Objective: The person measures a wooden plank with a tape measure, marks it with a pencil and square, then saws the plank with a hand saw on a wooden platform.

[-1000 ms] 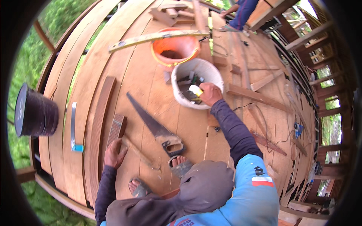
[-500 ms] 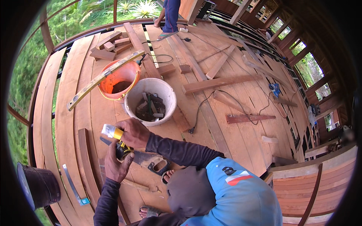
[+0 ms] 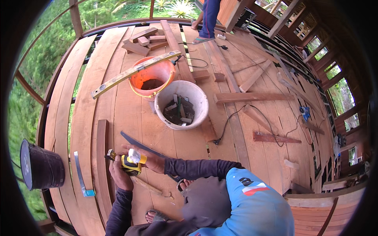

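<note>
My left hand [image 3: 122,176] is closed around a yellow-and-black tape measure [image 3: 130,166], with a dark metal end sticking out beside the fingers. My right hand [image 3: 152,160] is right beside it, holding a small white-and-yellow capped object [image 3: 136,156] against the tape's case. Its kind is unclear. Beneath the right forearm lies a handsaw [image 3: 138,144], its blade pointing away and its handle mostly covered. A hammer [image 3: 149,186] with a wooden handle rests on the boards by my feet.
A spirit level [image 3: 136,70] lies across an orange bucket [image 3: 143,84]; a white bucket [image 3: 199,118] of offcuts stands beside it. Left are a try square [image 3: 80,175], a wooden beam [image 3: 103,165] and a black bucket [image 3: 47,163]. A cable [image 3: 232,116] crosses the floor. Another person [image 3: 208,19] stands beyond.
The view has swung left, so the floor items sit farther right. My right hand has lowered the white-and-yellow object beside the tape measure, which has turned; more of the saw blade shows.
</note>
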Demonstrator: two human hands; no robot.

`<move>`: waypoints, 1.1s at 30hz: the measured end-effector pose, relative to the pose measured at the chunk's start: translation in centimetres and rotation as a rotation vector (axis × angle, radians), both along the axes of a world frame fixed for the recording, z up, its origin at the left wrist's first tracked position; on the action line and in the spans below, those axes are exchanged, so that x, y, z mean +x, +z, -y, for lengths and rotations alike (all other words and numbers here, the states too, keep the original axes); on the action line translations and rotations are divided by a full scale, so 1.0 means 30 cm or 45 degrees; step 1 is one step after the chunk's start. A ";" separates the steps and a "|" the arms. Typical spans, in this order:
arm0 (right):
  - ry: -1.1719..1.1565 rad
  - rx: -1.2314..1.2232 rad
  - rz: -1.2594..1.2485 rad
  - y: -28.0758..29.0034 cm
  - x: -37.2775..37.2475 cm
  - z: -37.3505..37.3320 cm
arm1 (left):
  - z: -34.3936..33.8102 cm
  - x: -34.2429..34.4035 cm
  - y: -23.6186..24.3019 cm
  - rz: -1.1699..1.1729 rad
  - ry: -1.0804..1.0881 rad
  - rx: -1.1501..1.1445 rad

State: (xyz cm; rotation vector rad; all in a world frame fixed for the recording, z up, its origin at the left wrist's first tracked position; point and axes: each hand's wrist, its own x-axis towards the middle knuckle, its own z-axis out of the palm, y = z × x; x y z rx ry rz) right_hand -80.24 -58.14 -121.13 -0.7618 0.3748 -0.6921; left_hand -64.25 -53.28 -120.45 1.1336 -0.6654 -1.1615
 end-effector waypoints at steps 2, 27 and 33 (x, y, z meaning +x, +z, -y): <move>0.120 -0.026 0.002 0.003 0.030 -0.016 | 0.003 -0.002 0.032 0.157 -0.011 -0.043; 1.006 -0.517 -0.698 -0.134 -0.017 -0.086 | -0.063 0.495 -0.046 0.324 0.348 0.125; 1.000 -0.511 -0.742 -0.155 -0.030 -0.117 | -0.123 0.588 -0.167 0.288 0.491 0.181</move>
